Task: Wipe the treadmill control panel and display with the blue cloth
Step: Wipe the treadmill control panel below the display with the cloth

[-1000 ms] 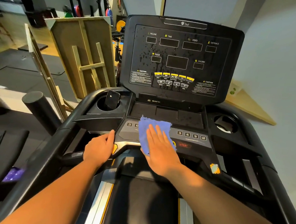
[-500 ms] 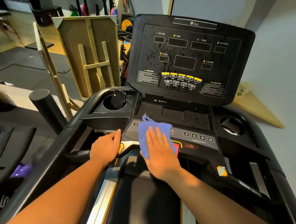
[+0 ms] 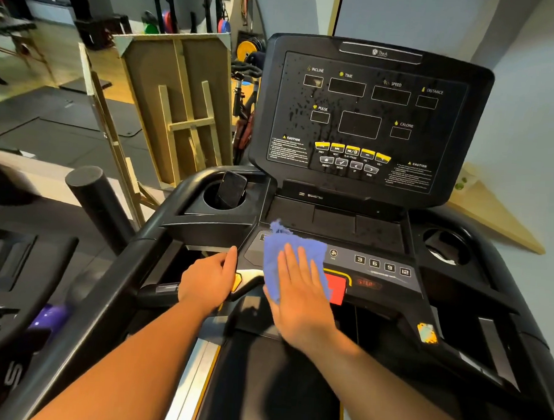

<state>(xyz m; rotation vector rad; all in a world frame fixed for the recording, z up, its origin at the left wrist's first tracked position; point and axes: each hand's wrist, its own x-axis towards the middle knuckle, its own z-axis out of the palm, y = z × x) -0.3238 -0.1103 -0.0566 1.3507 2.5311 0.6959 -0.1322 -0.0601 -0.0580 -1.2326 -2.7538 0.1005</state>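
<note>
My right hand (image 3: 300,294) lies flat, fingers spread, pressing the blue cloth (image 3: 281,255) onto the left part of the grey lower control panel (image 3: 381,270), beside the red stop button (image 3: 337,288). My left hand (image 3: 209,280) grips the black handlebar (image 3: 155,295) at the panel's left edge. Above stands the tilted black display (image 3: 364,118), speckled with droplets, with yellow buttons in a row across its lower middle.
A dark phone (image 3: 231,189) stands in the left cup holder; the right cup holder (image 3: 445,246) holds something pale. Wooden frames (image 3: 175,108) lean to the left of the treadmill. A black post (image 3: 99,200) and another machine stand at the left. A wall runs along the right.
The cloth under my right hand has slid slightly left along the lower panel, uncovering more of the red stop button. My left hand stays on the handlebar. The view has shifted a little.
</note>
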